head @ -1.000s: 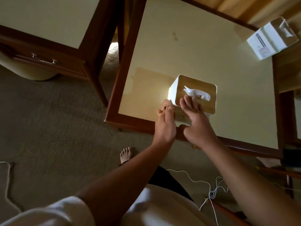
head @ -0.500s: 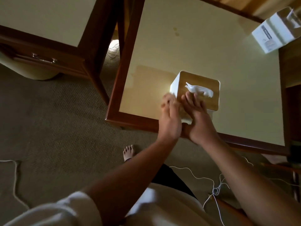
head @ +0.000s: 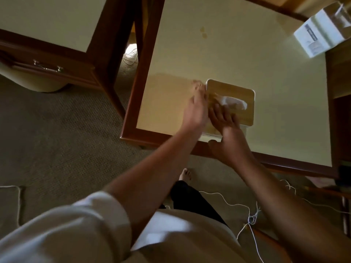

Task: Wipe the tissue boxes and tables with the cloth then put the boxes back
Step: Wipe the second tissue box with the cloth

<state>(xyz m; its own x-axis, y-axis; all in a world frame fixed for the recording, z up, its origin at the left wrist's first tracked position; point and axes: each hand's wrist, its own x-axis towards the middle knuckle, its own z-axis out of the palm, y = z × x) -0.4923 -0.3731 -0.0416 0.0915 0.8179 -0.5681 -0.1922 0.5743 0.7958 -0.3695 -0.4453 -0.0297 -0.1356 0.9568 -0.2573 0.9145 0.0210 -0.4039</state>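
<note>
A white tissue box (head: 241, 103) with a wooden lid and a tissue sticking out stands near the front edge of the cream-topped table (head: 247, 54). My right hand (head: 226, 133) holds it, fingers on the lid and thumb against the near wall. Motion-blurred, my left hand (head: 195, 109) lies along the box's left side. A small pale cloth (head: 197, 84) seems to show at its fingertips. A second white tissue box (head: 321, 35) sits at the table's far right corner.
The table has a dark wooden rim (head: 133, 111). Another wooden table with a drawer handle (head: 47, 66) stands to the left across a narrow gap. White cables (head: 237, 204) trail over the carpet by my bare foot (head: 185, 173).
My left hand has slid forward along the box's left side, from its near corner toward the far one. My right hand has kept its hold on the lid.
</note>
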